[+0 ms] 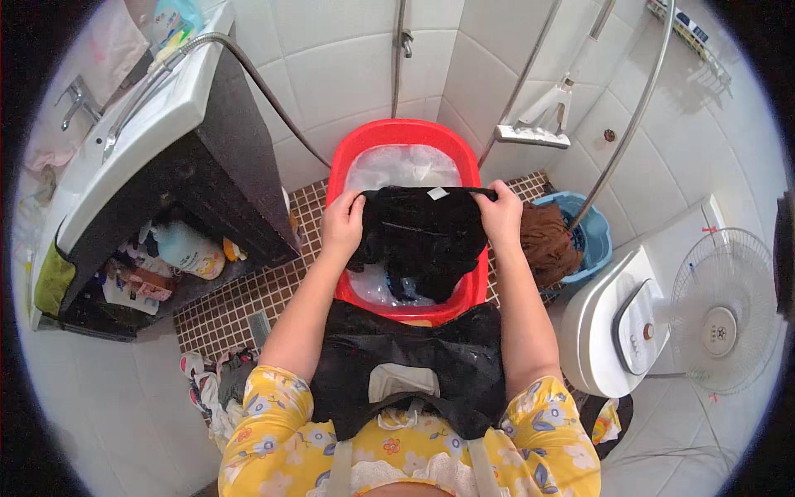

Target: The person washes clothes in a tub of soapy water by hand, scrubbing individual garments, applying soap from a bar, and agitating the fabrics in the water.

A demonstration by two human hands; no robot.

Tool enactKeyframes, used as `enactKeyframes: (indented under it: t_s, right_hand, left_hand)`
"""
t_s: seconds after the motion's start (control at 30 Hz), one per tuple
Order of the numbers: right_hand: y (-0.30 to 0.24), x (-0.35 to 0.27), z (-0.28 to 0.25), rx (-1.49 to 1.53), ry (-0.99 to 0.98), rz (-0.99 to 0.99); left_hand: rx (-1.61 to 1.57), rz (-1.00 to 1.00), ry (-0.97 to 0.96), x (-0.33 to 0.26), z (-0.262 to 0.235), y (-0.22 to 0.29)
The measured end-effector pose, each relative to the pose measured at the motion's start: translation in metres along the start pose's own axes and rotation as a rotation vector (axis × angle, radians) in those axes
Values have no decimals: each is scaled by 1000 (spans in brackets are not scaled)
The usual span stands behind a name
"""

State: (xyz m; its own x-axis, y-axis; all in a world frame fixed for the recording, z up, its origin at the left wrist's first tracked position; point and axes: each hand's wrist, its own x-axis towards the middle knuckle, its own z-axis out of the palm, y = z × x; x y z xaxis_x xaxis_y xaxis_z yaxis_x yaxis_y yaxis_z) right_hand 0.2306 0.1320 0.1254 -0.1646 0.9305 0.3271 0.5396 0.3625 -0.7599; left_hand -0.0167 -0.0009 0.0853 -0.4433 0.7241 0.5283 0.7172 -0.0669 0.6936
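A: Status, left to right?

B: Far left: white sink [157, 108] on a dark cabinet, bottles [186, 248] on its lower shelf. Brown mosaic floor [248, 298] below it, a heap of clothes [219, 389] near the floor's lower left corner.

A: Hands?

B: Left hand [342, 222] pinches the top left edge of a black garment [422, 236]. Fingers curled tight over the hem, thumb underneath. Right hand [500, 214] does the same on the top right edge. Hem stretched taut between the 2 hands, small white label at its middle.

A: Where's the garment?

B: Hanging over the red tub [397, 137], just inside its near rim. Lower part dips to the water. Tub holds soapy water, looks cloudy. Tub sits on the mosaic floor against the tiled wall.

A: Progress?

B: My read: mid-wash. Garment looks wet, held up out of the water. 1 brown cloth [546, 240] sits in the blue basket [592, 236] just right of the tub. Can't tell if it's washed or waiting. The heap at lower left looks untouched, so plenty appears left.

A: Right side?

B: White toilet [613, 331] with closed lid, white fan [725, 311] beyond it. Shower hose [629, 124] runs down into the basket.
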Motion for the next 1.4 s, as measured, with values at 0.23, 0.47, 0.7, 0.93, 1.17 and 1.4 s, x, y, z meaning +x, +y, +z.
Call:
enactKeyframes:
  t_s: [0.23, 0.47, 0.7, 0.93, 1.17, 1.4]
  right_hand:
    - [-57, 60, -28, -29, -34, -195]
    - [-113, 112, -62, 125, -26, -243]
    - [-147, 136, -92, 84, -31, -313]
    - [-47, 102, -36, 81, -345, -282]
    - [113, 12, 79, -133, -725, -29]
    - [202, -87, 133, -226, -1140, -158]
  left_hand:
    - [-333, -80, 15, 65, -17, 11]
    - [-435, -109, 36, 147, -21, 55]
    - [-409, -4, 108, 184, -38, 78]
    - [-384, -84, -109, 105, 6, -4]
    - [109, -32, -764, -40, 67, -135]
    - [311, 340, -1168, -142, 93, -185]
